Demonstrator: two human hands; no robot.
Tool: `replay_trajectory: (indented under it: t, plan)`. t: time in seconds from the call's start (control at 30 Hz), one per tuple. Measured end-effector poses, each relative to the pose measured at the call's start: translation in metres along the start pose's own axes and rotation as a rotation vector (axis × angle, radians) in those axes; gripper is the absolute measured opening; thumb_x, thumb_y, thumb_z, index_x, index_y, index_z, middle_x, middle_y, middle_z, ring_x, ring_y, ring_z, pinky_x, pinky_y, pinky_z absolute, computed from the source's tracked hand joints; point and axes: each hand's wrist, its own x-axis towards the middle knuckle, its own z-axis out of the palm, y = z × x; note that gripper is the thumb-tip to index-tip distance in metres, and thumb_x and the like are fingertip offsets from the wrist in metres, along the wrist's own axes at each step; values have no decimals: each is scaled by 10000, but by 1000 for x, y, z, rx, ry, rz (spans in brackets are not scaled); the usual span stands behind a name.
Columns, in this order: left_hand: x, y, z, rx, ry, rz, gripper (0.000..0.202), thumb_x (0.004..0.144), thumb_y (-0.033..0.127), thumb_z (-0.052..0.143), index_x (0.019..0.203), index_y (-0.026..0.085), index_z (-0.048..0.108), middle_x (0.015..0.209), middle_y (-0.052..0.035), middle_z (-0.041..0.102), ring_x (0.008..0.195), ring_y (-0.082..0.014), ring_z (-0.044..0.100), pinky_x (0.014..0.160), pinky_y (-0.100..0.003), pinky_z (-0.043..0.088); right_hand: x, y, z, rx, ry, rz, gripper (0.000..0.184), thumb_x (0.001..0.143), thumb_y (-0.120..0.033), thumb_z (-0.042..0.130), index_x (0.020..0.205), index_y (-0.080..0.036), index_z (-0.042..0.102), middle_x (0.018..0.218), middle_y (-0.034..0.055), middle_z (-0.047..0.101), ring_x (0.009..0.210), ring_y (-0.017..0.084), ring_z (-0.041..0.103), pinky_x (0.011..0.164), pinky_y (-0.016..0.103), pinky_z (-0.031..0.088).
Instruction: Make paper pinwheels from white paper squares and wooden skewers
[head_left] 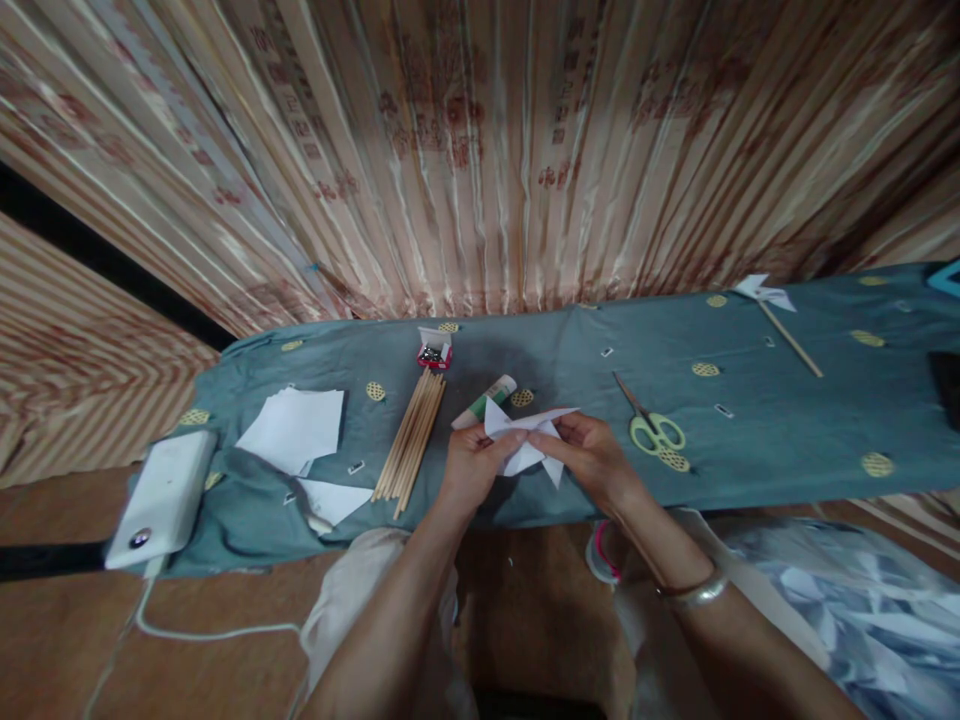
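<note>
As our left hand [474,457] and right hand [594,455] pinch it, fingers [555,445] closed, we see the paper pinwheel [524,459] spread sideways between them, mid-frame.

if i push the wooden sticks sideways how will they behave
The wooden sticks would probably spread apart, since no band shows around them. Each looks thin and straight, so likely stiff and light. The fabric tablecloth might slow any rolling.

Left hand [469,465] and right hand [600,460] pinch inward, thumbs [511,440] close together, forearms [401,600] converging forward.
</note>
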Motion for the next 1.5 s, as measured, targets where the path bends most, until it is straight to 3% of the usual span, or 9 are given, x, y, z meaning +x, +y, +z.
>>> replay_trajectory:
  t: [0.4,0.87,1.5]
  plan:
    - [1,-1,0,21,1,48,271,463,355,857,603,153,743,547,-3,644,495,-99,491,510,-231,383,-1,-5,3,44,-14,45,309,536,-369,840,763,-188,735,742,15,739,671,164,646,672,288,511]
    - [2,-5,-3,68,13,100,182,547,315,813,627,164,750,589,-1,659,536,-123,526,551,-251,413,0,-1,6,96,-11,76,307,533,-370,854,768,-197,758,803,31,764,715,189,675,728,317,525]
    - [2,-2,-2,134,39,166,145,553,300,789,596,170,738,565,8,647,521,-117,510,528,-243,405,0,2,6,106,-15,71,309,546,-368,855,775,-189,749,763,19,759,664,164,671,677,288,529]
